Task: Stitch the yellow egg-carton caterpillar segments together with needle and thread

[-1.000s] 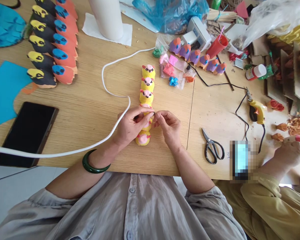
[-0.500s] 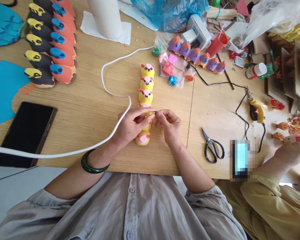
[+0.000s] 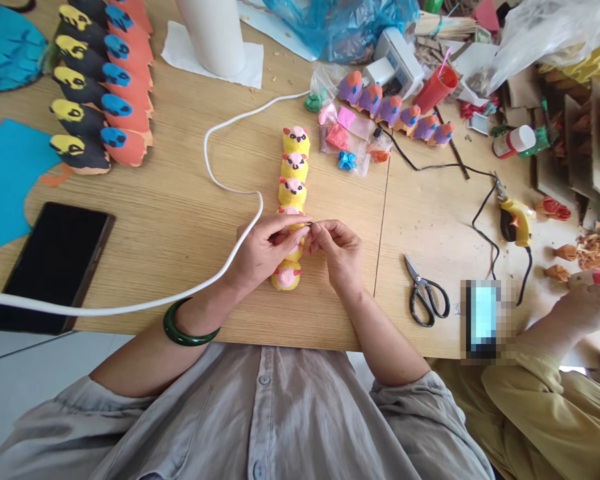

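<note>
A row of yellow clay animal heads point(image 3: 293, 191) with pink faces and red ears stands upright across the wood table. The upper three show dark eyes and noses; the lowest shows a plain pink face. Above the lower part of the row, my left hand point(image 3: 260, 250) pinches a tiny dark piece, its fingers closed near the tips. My right hand point(image 3: 341, 252) meets it there, thumb and forefinger pressed together at the same small dark piece point(image 3: 309, 224). It looks like a bit of black clay, too small to make out fully. My hands partly cover the heads beneath.
Clay packets point(image 3: 345, 137) and a purple-orange egg-carton row point(image 3: 391, 110) lie at the upper right. Scissors point(image 3: 423, 293), a yellow-handled tool point(image 3: 514, 220) and another person's hand point(image 3: 583, 307) are to the right. A white cable point(image 3: 205, 287) crosses by my left arm; a phone point(image 3: 50, 267) lies left.
My hands stay almost in place, fingers still together over the row. The other person's hand at the right has shifted slightly.
</note>
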`<state>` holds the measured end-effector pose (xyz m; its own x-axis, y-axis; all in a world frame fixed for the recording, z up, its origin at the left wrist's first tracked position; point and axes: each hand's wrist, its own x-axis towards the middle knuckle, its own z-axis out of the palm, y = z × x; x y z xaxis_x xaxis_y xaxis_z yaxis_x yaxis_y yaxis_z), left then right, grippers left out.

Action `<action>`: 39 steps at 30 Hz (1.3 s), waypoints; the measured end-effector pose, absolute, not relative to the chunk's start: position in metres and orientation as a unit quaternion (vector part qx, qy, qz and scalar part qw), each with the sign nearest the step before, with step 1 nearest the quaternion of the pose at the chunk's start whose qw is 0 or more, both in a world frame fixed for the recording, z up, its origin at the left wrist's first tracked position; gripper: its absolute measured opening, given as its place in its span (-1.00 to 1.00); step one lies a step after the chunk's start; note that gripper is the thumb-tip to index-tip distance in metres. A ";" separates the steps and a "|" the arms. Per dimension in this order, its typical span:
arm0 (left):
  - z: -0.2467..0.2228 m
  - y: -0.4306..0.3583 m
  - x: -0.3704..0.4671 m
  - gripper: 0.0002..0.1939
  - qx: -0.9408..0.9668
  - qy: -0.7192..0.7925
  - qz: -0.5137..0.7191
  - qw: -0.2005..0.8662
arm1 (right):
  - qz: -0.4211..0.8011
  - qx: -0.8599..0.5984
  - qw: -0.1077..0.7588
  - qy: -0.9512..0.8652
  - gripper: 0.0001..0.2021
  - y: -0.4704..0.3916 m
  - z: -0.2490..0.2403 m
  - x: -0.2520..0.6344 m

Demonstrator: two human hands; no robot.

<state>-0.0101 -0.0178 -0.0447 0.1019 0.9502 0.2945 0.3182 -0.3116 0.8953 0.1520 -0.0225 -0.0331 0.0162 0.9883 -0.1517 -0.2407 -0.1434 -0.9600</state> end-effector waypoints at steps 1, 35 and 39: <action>-0.045 -0.018 -0.010 -0.74 0.662 0.479 0.468 0.337 | 0.586 -0.478 0.527 -0.388 -0.62 -0.023 -0.033 0.152; -0.043 -0.016 -0.007 -0.80 0.643 0.474 0.496 0.340 | 0.584 -0.495 0.531 -0.364 -0.61 -0.022 -0.032 0.154; -0.042 -0.015 -0.007 -0.75 0.642 0.475 0.485 0.356 | 0.579 -0.500 0.528 -0.368 -0.60 -0.023 -0.033 0.152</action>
